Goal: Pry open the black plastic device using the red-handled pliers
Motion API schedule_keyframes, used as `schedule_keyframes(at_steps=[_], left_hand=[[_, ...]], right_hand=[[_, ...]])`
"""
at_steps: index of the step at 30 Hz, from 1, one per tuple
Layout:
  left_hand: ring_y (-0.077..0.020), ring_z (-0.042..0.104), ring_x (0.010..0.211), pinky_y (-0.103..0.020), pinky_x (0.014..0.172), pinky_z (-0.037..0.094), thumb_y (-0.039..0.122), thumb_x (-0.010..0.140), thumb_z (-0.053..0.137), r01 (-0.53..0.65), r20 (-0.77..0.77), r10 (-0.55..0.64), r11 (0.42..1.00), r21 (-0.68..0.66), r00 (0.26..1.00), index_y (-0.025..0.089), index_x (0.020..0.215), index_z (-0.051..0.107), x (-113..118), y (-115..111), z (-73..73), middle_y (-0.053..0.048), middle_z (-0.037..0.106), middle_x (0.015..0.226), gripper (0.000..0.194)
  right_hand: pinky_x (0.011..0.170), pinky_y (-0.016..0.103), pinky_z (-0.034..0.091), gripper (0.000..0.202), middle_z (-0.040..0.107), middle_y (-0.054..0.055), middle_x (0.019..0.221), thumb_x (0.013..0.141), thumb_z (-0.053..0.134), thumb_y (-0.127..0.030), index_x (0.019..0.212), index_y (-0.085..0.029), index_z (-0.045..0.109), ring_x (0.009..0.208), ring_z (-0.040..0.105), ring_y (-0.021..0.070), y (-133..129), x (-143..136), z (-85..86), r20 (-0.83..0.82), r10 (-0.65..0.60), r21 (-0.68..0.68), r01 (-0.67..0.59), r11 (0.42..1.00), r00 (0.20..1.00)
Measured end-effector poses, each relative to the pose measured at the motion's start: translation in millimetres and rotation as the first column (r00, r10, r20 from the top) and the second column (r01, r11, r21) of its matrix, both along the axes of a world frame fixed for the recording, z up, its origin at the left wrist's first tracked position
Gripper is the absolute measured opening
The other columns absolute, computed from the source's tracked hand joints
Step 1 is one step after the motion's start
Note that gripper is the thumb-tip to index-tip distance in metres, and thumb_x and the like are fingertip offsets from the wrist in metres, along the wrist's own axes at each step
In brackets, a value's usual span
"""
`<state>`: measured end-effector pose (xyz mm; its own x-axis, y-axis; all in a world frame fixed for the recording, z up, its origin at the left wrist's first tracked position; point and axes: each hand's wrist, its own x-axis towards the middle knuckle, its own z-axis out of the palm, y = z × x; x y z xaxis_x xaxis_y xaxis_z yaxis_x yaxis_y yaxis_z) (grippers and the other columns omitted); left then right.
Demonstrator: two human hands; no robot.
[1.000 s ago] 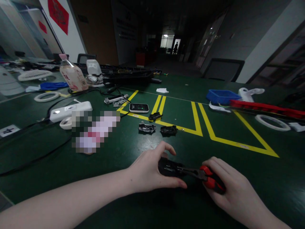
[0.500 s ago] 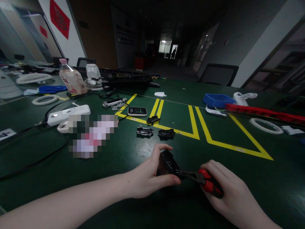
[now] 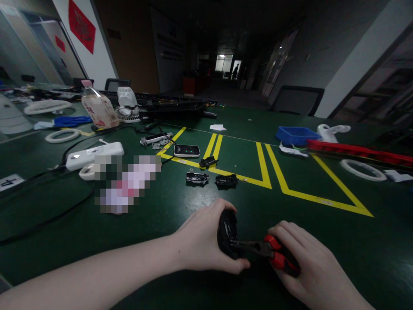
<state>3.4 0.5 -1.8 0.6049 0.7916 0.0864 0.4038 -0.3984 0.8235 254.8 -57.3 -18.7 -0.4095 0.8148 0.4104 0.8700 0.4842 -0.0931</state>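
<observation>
My left hand (image 3: 201, 243) grips a small black plastic housing (image 3: 227, 232), held tilted on edge just above the green table (image 3: 161, 211). My right hand (image 3: 306, 267) is closed around red-handled pliers (image 3: 274, 255) whose dark jaws reach left into the housing. Both hands are close together near the table's front edge. Beyond them lie three small black parts (image 3: 227, 181), one of them (image 3: 197, 178) with metal showing, and a black device (image 3: 186, 150) with green lights.
Yellow tape lines (image 3: 277, 181) mark boxes on the table. At left are a white power strip (image 3: 95, 153), black cables, tape rolls (image 3: 62, 135) and a bottle (image 3: 97, 108). At right are a blue tray (image 3: 297, 134), a red strip (image 3: 358, 150) and a white ring (image 3: 363, 169).
My left hand has turned the black housing from lying flat to standing on edge. The pliers' jaws stayed on it and my right hand shifted slightly left.
</observation>
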Motion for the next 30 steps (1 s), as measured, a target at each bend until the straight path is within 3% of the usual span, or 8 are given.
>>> schedule_keyframes(at_steps=[7, 11, 15, 21, 27, 30], left_hand=[[-0.0286, 0.066, 0.094, -0.045, 0.082, 0.052, 0.058, 0.063, 0.077, 0.039, -0.093, -0.023, 0.985, 0.167, 0.995, 0.021, 0.130, 0.050, -0.7, 0.1, -1.1, -0.008, 0.067, 0.111, 0.081], [-0.0288, 0.066, 0.101, -0.046, 0.090, 0.049, 0.060, 0.067, 0.073, 0.120, -0.156, -0.079, 0.955, 0.271, 0.985, 0.018, 0.137, 0.047, -2.0, 2.6, -0.6, -0.010, 0.067, 0.120, 0.086], [-0.0289, 0.068, 0.094, -0.044, 0.085, 0.048, 0.071, 0.067, 0.068, 0.190, -0.247, -0.101, 0.911, 0.367, 0.964, 0.014, 0.137, 0.047, -3.0, 6.9, -2.4, -0.011, 0.069, 0.116, 0.093], [-0.0284, 0.069, 0.092, -0.044, 0.082, 0.049, 0.074, 0.067, 0.065, 0.232, -0.259, -0.148, 0.913, 0.335, 0.954, 0.015, 0.127, 0.052, -2.6, 8.9, -5.6, -0.011, 0.069, 0.116, 0.085], [-0.0298, 0.068, 0.096, -0.045, 0.086, 0.052, 0.068, 0.070, 0.068, 0.213, -0.247, -0.135, 0.922, 0.322, 0.960, 0.015, 0.139, 0.042, -1.4, 7.1, -4.1, -0.014, 0.065, 0.125, 0.091], [-0.0293, 0.067, 0.096, -0.044, 0.084, 0.052, 0.066, 0.069, 0.069, 0.185, -0.238, -0.112, 0.933, 0.309, 0.965, 0.015, 0.135, 0.045, -0.7, 6.3, -2.3, -0.014, 0.065, 0.123, 0.087]], right_hand=[[0.069, 0.043, 0.055, 0.037, 0.067, 0.011, 0.099, 0.071, 0.052, -0.017, 0.107, -0.025, 0.053, 0.086, 0.066, 0.0303, -0.8, 1.3, -0.2, 0.035, 0.009, 0.033, -0.011, 0.999, 0.999], [0.072, 0.044, 0.054, 0.040, 0.067, 0.011, 0.100, 0.068, 0.053, -0.016, 0.108, -0.025, 0.054, 0.088, 0.065, 0.0309, -0.7, 2.6, -0.5, 0.044, 0.020, 0.045, -0.022, 0.999, 0.999], [0.073, 0.043, 0.052, 0.043, 0.067, 0.010, 0.098, 0.066, 0.053, -0.014, 0.108, -0.024, 0.055, 0.086, 0.064, 0.0296, -0.5, 3.1, -0.6, 0.055, 0.041, 0.051, -0.044, 0.998, 0.998], [0.073, 0.044, 0.050, 0.043, 0.066, 0.012, 0.100, 0.070, 0.050, -0.012, 0.111, -0.021, 0.054, 0.086, 0.063, 0.0293, -1.7, 3.4, 0.7, 0.075, 0.068, 0.067, -0.073, 0.995, 0.995], [0.072, 0.043, 0.052, 0.042, 0.067, 0.011, 0.098, 0.068, 0.052, -0.013, 0.108, -0.022, 0.057, 0.085, 0.064, 0.0290, -0.1, 3.9, 1.7, 0.061, 0.056, 0.047, -0.059, 0.997, 0.997], [0.072, 0.042, 0.054, 0.039, 0.068, 0.010, 0.098, 0.068, 0.054, -0.015, 0.107, -0.024, 0.057, 0.085, 0.065, 0.0285, 1.2, 4.7, 0.2, 0.038, 0.054, 0.021, -0.055, 0.998, 0.998]])
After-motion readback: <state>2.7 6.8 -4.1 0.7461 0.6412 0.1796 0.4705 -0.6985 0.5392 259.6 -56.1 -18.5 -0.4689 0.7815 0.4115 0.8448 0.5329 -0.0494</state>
